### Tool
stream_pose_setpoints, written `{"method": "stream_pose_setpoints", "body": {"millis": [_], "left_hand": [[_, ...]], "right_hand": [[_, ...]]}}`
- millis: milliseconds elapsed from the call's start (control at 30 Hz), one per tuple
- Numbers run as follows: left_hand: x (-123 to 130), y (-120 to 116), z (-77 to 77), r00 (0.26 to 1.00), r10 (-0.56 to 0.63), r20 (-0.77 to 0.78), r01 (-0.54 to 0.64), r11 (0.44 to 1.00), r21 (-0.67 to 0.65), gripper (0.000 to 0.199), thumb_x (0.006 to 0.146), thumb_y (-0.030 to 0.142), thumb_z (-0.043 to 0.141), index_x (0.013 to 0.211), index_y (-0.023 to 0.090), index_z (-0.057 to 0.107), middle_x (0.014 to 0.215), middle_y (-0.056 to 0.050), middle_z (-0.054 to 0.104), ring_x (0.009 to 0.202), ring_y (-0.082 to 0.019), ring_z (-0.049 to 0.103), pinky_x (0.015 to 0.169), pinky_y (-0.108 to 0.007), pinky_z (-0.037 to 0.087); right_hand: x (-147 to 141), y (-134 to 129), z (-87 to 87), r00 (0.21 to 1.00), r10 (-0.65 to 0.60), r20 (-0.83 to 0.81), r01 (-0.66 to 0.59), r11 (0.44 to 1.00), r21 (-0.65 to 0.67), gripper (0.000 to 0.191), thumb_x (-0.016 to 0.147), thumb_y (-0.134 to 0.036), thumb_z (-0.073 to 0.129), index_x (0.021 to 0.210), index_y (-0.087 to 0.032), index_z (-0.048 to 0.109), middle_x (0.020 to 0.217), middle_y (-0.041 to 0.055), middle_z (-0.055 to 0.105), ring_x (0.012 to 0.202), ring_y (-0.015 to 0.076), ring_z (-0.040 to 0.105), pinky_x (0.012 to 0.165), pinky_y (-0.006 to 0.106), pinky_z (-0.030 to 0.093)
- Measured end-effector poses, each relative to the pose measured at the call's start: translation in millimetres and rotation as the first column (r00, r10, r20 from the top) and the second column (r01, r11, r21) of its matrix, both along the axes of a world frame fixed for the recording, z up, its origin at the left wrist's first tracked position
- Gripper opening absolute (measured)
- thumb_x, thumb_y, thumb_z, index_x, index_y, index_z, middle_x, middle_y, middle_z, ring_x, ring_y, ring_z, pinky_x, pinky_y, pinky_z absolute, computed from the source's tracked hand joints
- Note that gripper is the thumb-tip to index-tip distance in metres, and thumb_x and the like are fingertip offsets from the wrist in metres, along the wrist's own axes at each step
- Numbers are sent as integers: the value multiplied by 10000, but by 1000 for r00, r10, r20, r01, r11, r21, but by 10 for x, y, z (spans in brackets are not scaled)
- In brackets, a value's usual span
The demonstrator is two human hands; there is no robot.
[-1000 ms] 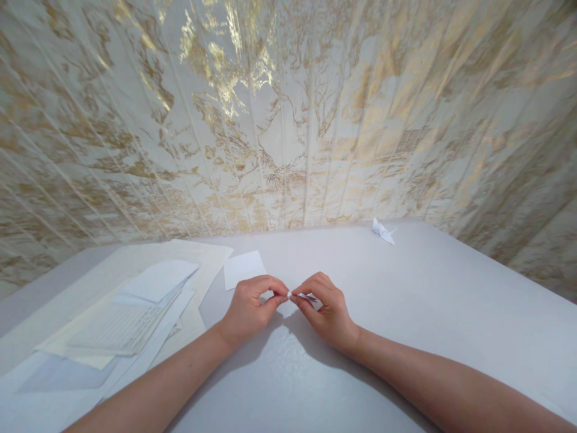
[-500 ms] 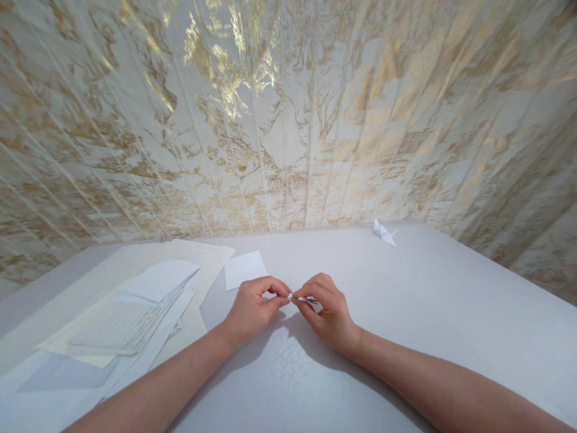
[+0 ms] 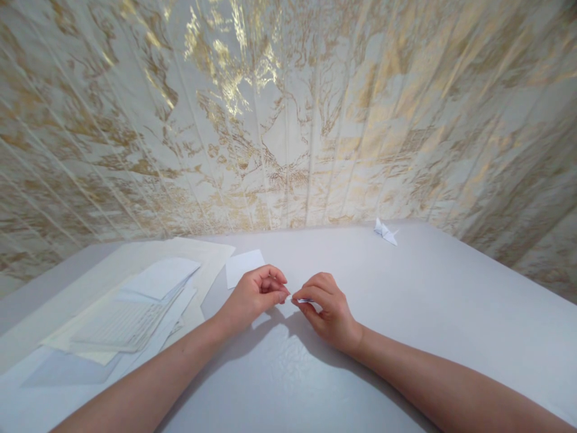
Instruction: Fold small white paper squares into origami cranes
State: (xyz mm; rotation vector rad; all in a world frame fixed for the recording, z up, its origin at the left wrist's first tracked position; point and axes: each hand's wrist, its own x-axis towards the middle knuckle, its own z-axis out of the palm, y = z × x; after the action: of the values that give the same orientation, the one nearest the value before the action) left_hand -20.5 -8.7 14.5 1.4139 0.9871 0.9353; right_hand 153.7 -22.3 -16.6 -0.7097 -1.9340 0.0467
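Between the thumb and fingers of my right hand (image 3: 328,310) is a small folded piece of white paper (image 3: 306,300); most of it is hidden by the fingers. Its narrow tip points left toward my left hand (image 3: 258,294). The left index finger is lifted away from the thumb, and the fingertips hover right beside that tip. Whether one of them still touches the paper is too small to make out. Both hands are just above the white table (image 3: 406,325). A white square of paper (image 3: 241,267) lies flat behind my left hand.
A folded white paper crane (image 3: 386,232) rests near the table's back edge, right of centre. Several loose sheets, among them a lined page (image 3: 119,325), lie overlapping at the left. Behind the table rises a wall covering (image 3: 288,120) with a gold pattern.
My left hand has loosened its pinch on the paper's tip: the index finger has risen and parted from the thumb. My right hand keeps its hold in nearly the same place.
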Motion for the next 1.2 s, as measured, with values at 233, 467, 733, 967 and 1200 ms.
{"method": "stream_pose_setpoints", "body": {"millis": [233,467,733,967,1200], "left_hand": [[-10,-10,75,978,-19,-206,47,990,133,239,621,156,600,827,180,481,585,41,633,507,-99,552,519,-216,398],[-46,-20,54,925,14,-381,133,925,357,278,673,131,551,907,205,420,613,55,641,554,-109,581,601,-238,436],[-32,-26,29,917,32,-397,150,895,420,264,699,141,535,883,221,364,613,67,634,556,-107,575,602,-237,434],[-26,-30,13,916,70,-395,140,866,479,266,708,143,536,892,225,362,628,64,643,579,-109,592,636,-244,438],[-24,-23,-15,918,49,-393,163,858,487,244,723,139,531,886,222,370,641,58,627,592,-111,583,655,-259,437]], "right_hand": [[-3,-3,-1,999,20,40,-18,999,-48,105,799,-118,548,783,-198,614,694,16,617,693,153,540,688,322,390],[-20,4,-24,1000,10,18,-8,995,-103,52,813,-191,588,770,-192,619,675,22,622,687,158,545,672,312,392],[-15,3,-18,999,10,38,-4,989,-146,97,830,-215,564,759,-184,622,675,29,623,687,158,540,669,309,397],[-21,0,-8,1000,2,14,1,979,-204,104,826,-209,554,740,-188,609,656,26,609,677,161,541,653,304,404],[-23,15,-8,1000,14,-19,-18,968,-250,115,809,-204,554,701,-190,593,643,22,600,666,159,537,647,300,411]]}}
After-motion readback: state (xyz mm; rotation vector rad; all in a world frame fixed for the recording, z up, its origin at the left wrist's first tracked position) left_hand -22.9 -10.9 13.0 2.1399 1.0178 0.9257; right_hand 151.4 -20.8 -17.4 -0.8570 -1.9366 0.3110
